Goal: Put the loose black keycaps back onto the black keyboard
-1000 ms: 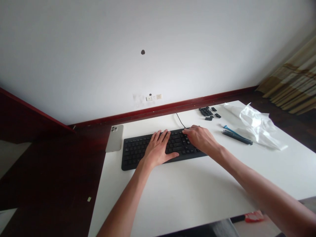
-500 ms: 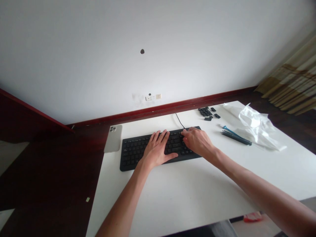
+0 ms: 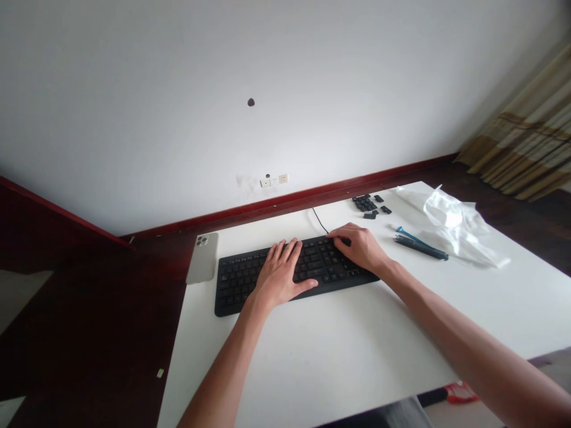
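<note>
On the white counter (image 3: 339,351), your left grip (image 3: 280,274) lies spread open on the black plastic keyboard (image 3: 323,267), while your right grip (image 3: 361,248) curls over its upper keys, any hold unclear.

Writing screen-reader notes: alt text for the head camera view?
The left hand and right hand rest on a black keyboard on a white table, with loose black keycaps behind it and a smartphone to its left.

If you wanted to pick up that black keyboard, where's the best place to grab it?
Probably its long front edge, coming from the person's side: the black keyboard lies flat on the white desk, and its cable leaves the far edge.
</note>
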Demonstrator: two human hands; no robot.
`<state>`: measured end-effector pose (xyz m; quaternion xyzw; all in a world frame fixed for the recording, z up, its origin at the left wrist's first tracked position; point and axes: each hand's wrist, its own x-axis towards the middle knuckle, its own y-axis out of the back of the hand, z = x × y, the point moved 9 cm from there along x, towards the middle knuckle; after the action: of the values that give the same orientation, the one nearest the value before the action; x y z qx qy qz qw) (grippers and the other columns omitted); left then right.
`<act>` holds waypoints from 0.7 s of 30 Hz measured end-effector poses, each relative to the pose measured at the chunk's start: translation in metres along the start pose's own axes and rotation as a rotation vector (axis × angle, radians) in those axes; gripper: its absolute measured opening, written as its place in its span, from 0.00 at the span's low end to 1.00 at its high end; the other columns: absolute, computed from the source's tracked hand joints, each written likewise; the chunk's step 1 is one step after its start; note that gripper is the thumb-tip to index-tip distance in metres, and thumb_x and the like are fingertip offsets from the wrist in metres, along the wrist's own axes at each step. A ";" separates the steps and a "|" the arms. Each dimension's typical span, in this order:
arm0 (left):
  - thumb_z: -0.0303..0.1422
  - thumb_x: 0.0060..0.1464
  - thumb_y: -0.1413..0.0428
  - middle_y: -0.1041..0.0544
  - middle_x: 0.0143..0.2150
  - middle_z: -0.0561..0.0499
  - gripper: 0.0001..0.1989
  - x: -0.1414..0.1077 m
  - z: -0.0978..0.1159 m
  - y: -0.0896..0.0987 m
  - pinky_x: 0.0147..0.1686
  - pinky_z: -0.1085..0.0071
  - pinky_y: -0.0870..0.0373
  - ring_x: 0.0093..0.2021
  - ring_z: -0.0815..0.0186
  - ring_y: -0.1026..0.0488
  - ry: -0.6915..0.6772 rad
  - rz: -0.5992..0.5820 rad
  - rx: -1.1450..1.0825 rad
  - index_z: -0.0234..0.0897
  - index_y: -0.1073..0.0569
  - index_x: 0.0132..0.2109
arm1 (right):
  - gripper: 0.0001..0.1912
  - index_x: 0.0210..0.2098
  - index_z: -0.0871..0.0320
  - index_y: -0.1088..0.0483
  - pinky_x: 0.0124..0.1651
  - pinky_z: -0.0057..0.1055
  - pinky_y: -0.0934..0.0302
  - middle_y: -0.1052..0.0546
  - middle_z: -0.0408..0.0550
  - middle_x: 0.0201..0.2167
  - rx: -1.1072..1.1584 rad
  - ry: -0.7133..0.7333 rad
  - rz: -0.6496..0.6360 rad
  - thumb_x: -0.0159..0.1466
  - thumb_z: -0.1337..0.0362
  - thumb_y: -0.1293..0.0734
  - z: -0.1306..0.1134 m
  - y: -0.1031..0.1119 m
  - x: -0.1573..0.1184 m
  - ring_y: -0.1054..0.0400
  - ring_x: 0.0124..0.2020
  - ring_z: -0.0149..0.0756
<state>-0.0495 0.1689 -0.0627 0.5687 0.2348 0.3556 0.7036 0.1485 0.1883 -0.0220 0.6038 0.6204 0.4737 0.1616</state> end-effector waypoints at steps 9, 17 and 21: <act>0.64 0.60 0.53 0.51 0.77 0.44 0.49 0.000 0.000 -0.001 0.73 0.46 0.53 0.76 0.46 0.55 -0.010 0.019 0.006 0.39 0.53 0.76 | 0.17 0.48 0.54 0.22 0.55 0.41 0.32 0.21 0.50 0.47 0.031 0.073 0.020 0.68 0.70 0.40 -0.029 -0.011 -0.006 0.29 0.48 0.42; 0.64 0.59 0.53 0.52 0.78 0.44 0.49 -0.001 0.000 -0.001 0.73 0.47 0.54 0.76 0.47 0.56 -0.003 0.013 0.019 0.37 0.52 0.76 | 0.18 0.54 0.57 0.26 0.56 0.42 0.36 0.21 0.51 0.46 0.007 0.141 -0.040 0.69 0.69 0.40 -0.045 -0.024 -0.008 0.28 0.46 0.42; 0.64 0.59 0.54 0.53 0.78 0.44 0.50 -0.001 0.000 -0.001 0.73 0.47 0.54 0.76 0.47 0.56 0.001 0.003 0.018 0.36 0.51 0.76 | 0.15 0.54 0.57 0.26 0.55 0.42 0.37 0.20 0.51 0.44 -0.060 0.130 -0.051 0.70 0.65 0.39 -0.044 -0.029 -0.008 0.27 0.46 0.43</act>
<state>-0.0496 0.1681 -0.0641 0.5752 0.2376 0.3546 0.6978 0.0993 0.1690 -0.0255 0.5504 0.6305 0.5261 0.1509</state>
